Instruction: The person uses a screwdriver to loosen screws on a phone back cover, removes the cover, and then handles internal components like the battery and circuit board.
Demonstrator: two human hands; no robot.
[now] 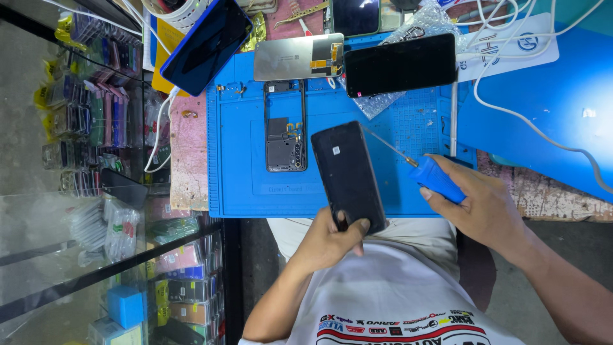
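Gripping the lower end of a black phone (348, 176), the left hand (332, 239) tilts it over the blue mat (242, 185) on the desk, fingers curled around it, while the right hand (482, 204) fingers clasp a blue-handled screwdriver (431, 176) whose tip touches the phone's upper edge

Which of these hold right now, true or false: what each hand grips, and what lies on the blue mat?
1. The left hand grips a dark phone by its lower end. True.
2. The right hand holds tweezers. False: it holds a blue-handled screwdriver.
3. A phone frame lies on the blue mat. True.
4. The screwdriver tip points away from the phone. False: its shaft points toward the phone's upper edge.
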